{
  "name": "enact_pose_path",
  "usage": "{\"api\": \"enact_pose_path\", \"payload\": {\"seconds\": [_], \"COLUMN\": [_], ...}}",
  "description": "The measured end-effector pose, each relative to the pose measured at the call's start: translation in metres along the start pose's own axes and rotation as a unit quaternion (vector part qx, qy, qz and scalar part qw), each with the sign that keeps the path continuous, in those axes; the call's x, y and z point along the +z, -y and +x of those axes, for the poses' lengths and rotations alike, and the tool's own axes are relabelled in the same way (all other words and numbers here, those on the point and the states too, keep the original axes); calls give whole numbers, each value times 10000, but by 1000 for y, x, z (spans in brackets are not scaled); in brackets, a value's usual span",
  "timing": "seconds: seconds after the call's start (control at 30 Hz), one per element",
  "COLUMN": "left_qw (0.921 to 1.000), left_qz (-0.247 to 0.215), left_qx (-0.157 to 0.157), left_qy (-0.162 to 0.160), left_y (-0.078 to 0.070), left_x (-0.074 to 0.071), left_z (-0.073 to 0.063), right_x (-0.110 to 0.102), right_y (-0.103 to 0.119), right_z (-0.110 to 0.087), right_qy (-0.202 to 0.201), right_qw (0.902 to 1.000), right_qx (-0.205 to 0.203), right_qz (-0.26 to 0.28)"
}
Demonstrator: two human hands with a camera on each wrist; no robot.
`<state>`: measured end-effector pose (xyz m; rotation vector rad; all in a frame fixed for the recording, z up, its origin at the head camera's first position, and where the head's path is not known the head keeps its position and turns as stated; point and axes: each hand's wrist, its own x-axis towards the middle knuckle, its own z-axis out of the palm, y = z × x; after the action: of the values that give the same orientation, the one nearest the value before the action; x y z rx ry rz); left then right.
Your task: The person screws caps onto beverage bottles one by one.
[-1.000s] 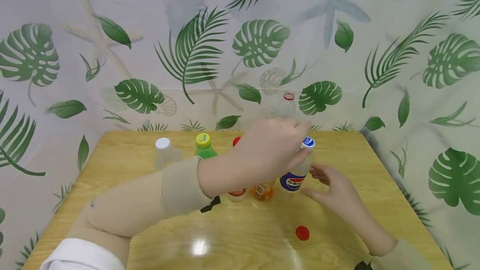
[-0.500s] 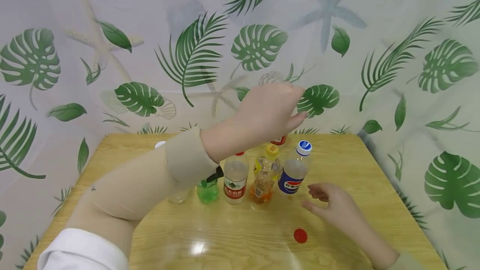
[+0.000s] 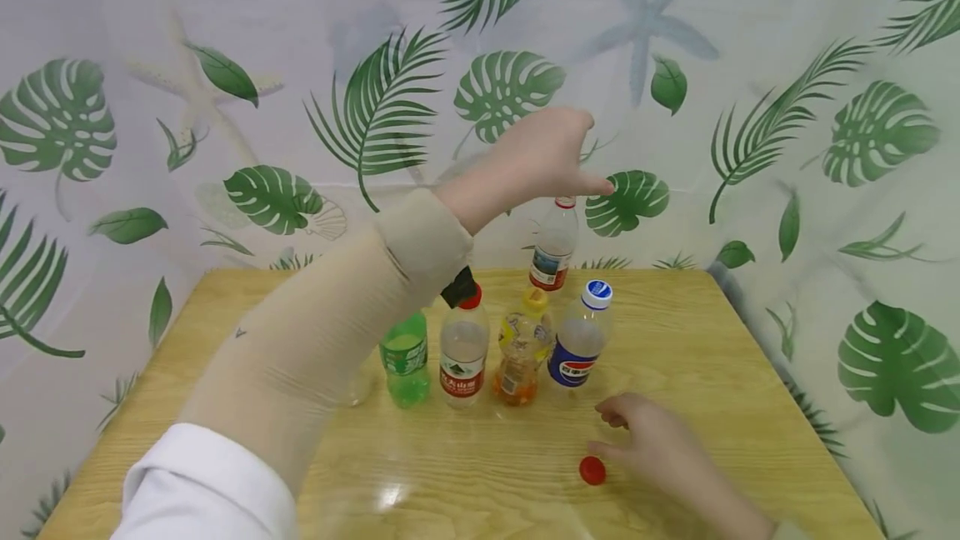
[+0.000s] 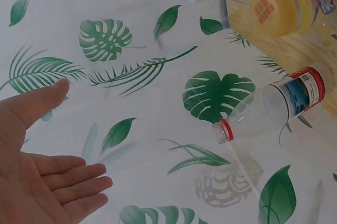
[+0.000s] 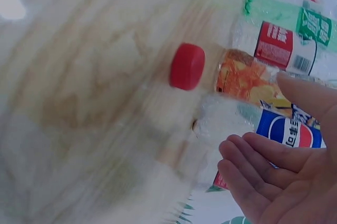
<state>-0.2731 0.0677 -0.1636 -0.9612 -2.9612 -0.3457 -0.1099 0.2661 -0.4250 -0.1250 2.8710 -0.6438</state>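
My left hand (image 3: 536, 152) is raised above the back of the table, thumb apart from the fingers and holding nothing. Beneath it stands a clear bottle without a cap (image 3: 553, 252), a red ring at its neck, also visible in the left wrist view. Near the table's front right, my right hand (image 3: 652, 440) has relaxed fingers and an empty palm (image 5: 279, 176). Its thumb is close to a red bottle cap (image 3: 592, 470) lying on the wood; whether they touch I cannot tell. The blue-labelled cola bottle (image 3: 577, 348) with a white-and-blue cap stands behind that hand.
Left of the cola bottle stand a yellow-capped bottle of orange drink (image 3: 517, 357), a red-capped water bottle (image 3: 461, 361) and a green soda bottle (image 3: 407, 361). My left forearm hides most of another clear bottle (image 3: 360, 390). A leaf-print cloth (image 3: 300, 107) hangs behind the table.
My left hand has risen away from the bottles, so the uncapped bottle shows again at the back. My right hand has moved from beside the cola bottle forward to the red cap.
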Motion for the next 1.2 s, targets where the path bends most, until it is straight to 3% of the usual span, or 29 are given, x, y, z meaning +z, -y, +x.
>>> {"api": "enact_pose_path", "payload": {"seconds": [0.27,0.5,0.63,0.73,0.93,1.07,1.2], "left_qw": [9985,9959,9925,9917,9931,9862,9842], "left_qz": [-367,-749,-964,-904,-378,-657,-871], "left_qx": [-330,-455,-682,-793,-589,-749,-1019], "left_qy": [238,218,319,462,942,1321,1160], "left_y": [15,36,43,42,32,23,16], "left_x": [26,44,53,62,79,85,89], "left_z": [35,58,68,75,85,86,85], "right_x": [12,15,19,21,24,27,28], "right_y": [6,3,-2,-4,-9,-12,-16], "right_z": [-10,-14,-16,-17,-22,-26,-28], "right_qy": [131,162,213,371,459,353,267], "right_qw": [9987,9983,9985,9986,9987,9990,9991], "right_qx": [-216,-199,-227,-44,-28,-195,-163], "right_qz": [-447,-519,-455,-365,-215,-199,-269]}}
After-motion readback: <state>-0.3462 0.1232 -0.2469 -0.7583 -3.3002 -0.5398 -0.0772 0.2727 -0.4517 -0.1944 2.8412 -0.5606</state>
